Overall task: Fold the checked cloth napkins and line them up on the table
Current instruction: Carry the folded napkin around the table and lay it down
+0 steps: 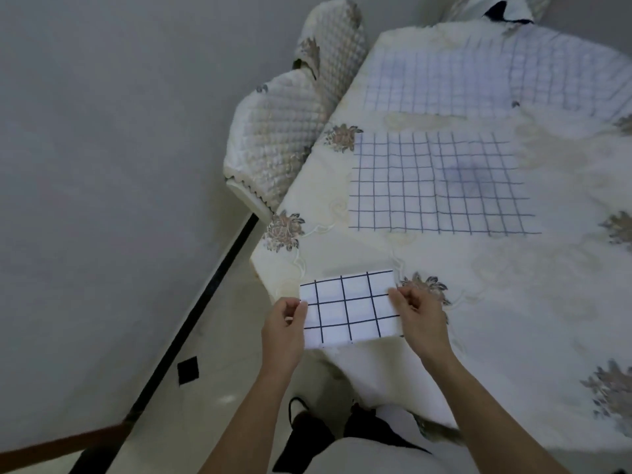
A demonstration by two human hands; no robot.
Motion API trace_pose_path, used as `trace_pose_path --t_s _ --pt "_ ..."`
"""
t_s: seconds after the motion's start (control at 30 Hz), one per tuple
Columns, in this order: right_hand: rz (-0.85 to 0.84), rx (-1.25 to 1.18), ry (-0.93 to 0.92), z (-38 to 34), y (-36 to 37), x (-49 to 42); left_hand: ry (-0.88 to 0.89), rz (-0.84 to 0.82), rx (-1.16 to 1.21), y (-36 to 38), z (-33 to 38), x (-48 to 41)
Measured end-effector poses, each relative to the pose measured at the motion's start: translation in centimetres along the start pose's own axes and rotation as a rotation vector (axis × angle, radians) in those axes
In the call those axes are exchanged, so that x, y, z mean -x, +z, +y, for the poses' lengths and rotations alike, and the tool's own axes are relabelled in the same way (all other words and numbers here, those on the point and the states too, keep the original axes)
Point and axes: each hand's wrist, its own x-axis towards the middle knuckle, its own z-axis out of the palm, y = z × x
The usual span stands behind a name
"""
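Observation:
A small folded white napkin with dark checks (352, 307) is held over the near left corner of the table (513, 302). My left hand (284, 331) pinches its left edge and my right hand (422, 319) pinches its right edge. Farther back on the table lies a larger checked napkin (441, 184), spread flat. Beyond it at the far side lies another checked napkin (444, 83), also flat, with a third overlapping piece to its right (564, 83).
The table wears a cream cloth with embroidered flowers (284, 230). A chair with a quilted cover (273, 138) stands at the table's left side. A grey wall is on the left, with a dark skirting strip (191, 330) and pale floor below.

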Motion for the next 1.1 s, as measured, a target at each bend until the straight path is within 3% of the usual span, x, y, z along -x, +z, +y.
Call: trace_pose_path --t_s 0.23,0.5,0.77,1.1 --pt "0.153 0.091 0.097 0.4 0.7 -3.0 -0.029 -0.189 -0.099 1.9 -0.2 -5.5" --pt "0.163 0.286 0.147 1.0 2.4 -7.0 -0.138 -0.309 -0.132 2.6 -1.2 -9.5" --pt "0.012 0.409 0.097 0.3 5.2 -11.7 -0.505 -0.254 0.169 4.0 -2.6 -7.4" --pt "-0.075 0.474 -0.026 -1.0 9.3 -15.4 -0.564 -0.096 0.265 3.6 -2.1 -7.0"
